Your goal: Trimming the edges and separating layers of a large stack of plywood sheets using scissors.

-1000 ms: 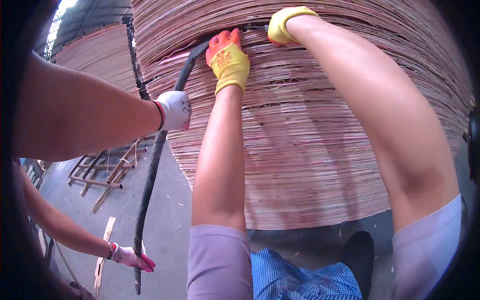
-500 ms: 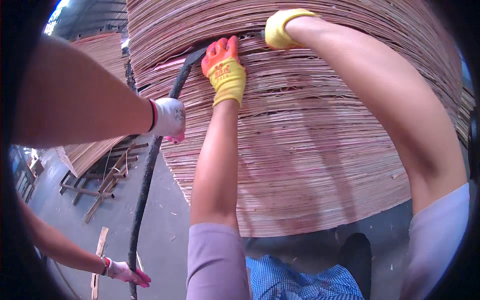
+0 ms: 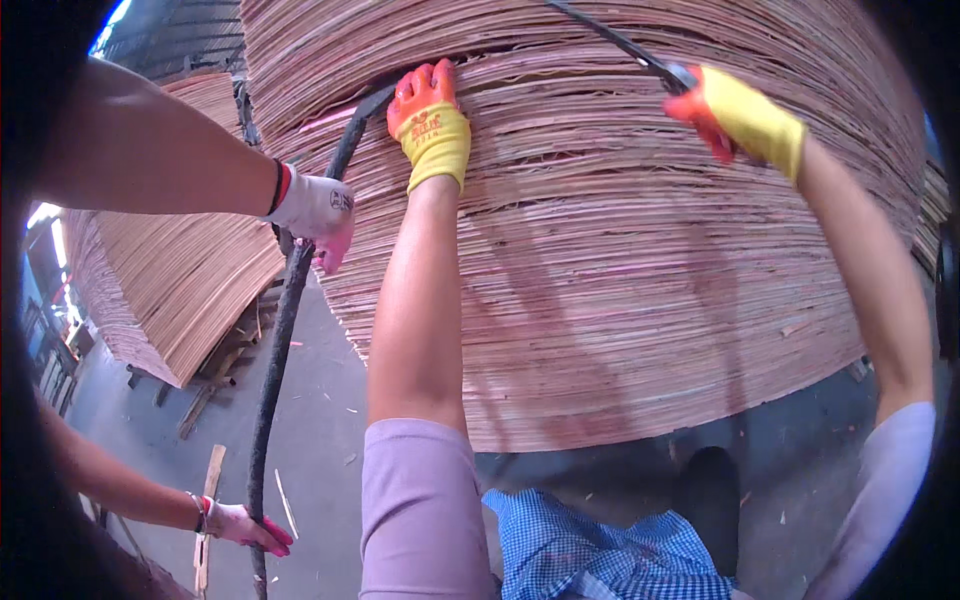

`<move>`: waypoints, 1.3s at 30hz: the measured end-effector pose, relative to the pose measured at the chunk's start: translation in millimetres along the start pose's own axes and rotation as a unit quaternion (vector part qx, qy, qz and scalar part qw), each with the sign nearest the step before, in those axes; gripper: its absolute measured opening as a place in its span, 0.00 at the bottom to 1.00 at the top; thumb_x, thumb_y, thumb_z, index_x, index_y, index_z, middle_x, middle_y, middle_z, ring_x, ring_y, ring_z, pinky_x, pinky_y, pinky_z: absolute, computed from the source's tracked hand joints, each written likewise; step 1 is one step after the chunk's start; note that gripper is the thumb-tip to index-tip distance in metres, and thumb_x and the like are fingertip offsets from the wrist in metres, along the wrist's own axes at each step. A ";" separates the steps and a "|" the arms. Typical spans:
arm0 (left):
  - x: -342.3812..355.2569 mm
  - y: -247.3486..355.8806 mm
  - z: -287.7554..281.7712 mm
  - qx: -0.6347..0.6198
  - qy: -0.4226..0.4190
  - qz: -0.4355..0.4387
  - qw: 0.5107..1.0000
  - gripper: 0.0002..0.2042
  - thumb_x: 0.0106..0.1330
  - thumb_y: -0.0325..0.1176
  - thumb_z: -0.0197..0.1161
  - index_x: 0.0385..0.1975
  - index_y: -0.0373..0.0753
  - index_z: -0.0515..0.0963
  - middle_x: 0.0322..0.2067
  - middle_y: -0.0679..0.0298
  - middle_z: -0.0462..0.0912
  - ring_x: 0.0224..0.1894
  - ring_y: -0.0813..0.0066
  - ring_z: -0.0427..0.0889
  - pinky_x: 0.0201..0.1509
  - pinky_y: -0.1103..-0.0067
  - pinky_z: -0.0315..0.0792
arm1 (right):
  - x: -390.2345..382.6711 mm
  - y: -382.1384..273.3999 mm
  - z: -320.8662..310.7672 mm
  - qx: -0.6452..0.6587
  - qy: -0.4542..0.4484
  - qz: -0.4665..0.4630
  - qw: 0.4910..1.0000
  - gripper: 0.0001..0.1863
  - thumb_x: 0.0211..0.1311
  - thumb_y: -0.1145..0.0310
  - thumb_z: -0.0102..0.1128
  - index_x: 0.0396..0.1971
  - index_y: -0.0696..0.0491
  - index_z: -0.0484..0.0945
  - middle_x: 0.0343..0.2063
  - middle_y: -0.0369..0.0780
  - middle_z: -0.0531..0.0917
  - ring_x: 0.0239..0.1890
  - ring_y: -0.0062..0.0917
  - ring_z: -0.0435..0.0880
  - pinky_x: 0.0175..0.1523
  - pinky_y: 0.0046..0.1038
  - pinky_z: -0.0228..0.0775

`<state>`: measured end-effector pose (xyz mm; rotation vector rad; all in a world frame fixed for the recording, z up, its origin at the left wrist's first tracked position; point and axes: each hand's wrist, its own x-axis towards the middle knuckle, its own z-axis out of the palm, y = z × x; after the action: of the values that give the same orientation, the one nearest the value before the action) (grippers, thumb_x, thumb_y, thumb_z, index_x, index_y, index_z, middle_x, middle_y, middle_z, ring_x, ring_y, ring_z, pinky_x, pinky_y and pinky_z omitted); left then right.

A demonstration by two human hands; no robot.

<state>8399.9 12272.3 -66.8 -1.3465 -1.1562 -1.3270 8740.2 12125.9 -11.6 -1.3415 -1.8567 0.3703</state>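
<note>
A tall stack of thin wood veneer sheets (image 3: 620,330) stands before me, with a dark gap between layers near its top. My left hand (image 3: 428,115), in a yellow and orange glove, is closed at the gap's edge, its fingertips tucked in over the sheets. Beside it the bent tip of a long black pry bar (image 3: 275,375) sits in the gap. A co-worker's white and pink gloved hands grip this bar, one midway (image 3: 318,212) and one low down (image 3: 250,528). My right hand (image 3: 735,115) is closed round a long, narrow, dark knife-like tool (image 3: 625,45), raised off the stack.
A second veneer stack (image 3: 180,290) rests on wooden pallets (image 3: 215,385) at the left. Wood strips (image 3: 208,510) and scraps lie on the grey floor (image 3: 320,440). A blue checked cloth (image 3: 600,545) hangs at my waist.
My right hand has come out from the gap and moved right, bringing the dark tool into view. My left hand stays at the gap. The view has shifted slightly.
</note>
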 end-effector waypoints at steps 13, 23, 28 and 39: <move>-96.8 36.0 -47.7 -0.159 -0.249 -0.066 0.953 0.37 0.55 0.42 0.70 0.68 0.49 0.66 0.71 0.43 0.58 0.71 0.41 0.61 0.69 0.52 0.63 | -107.9 283.3 228.0 0.218 0.083 0.115 0.966 0.15 0.64 0.61 0.61 0.45 0.50 0.71 0.22 0.36 0.78 0.20 0.23 0.75 0.26 0.30 0.68; -206.4 29.3 -78.1 -0.151 -0.379 -0.054 0.912 0.47 0.52 0.40 0.74 0.75 0.54 0.57 0.76 0.42 0.43 0.75 0.33 0.49 0.76 0.56 0.52 | -232.6 255.6 290.7 0.547 -0.163 0.182 0.800 0.36 0.57 0.68 0.68 0.65 0.49 0.62 0.31 0.39 0.81 0.31 0.27 0.82 0.38 0.30 0.74; -198.5 40.8 -86.3 -0.124 -0.447 -0.094 0.881 0.45 0.53 0.44 0.73 0.74 0.57 0.58 0.76 0.47 0.44 0.71 0.36 0.61 0.66 0.57 0.69 | -240.3 242.3 287.9 0.683 -0.189 0.061 0.703 0.45 0.58 0.73 0.63 0.74 0.46 0.50 0.45 0.45 0.82 0.51 0.35 0.82 0.58 0.40 0.74; -269.8 166.6 -202.2 -0.558 -0.600 -0.332 0.466 0.30 0.73 0.49 0.59 0.70 0.39 0.64 0.54 0.65 0.79 0.49 0.78 0.77 0.45 0.78 0.75 | -239.6 193.2 226.6 0.678 -0.053 0.014 0.733 0.38 0.62 0.77 0.57 0.72 0.55 0.53 0.50 0.43 0.81 0.54 0.31 0.81 0.62 0.38 0.72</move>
<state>8533.4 12037.5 -328.5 -3.4682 -1.9039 -1.7220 8728.6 12035.3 -382.8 -0.2787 -1.0432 1.4734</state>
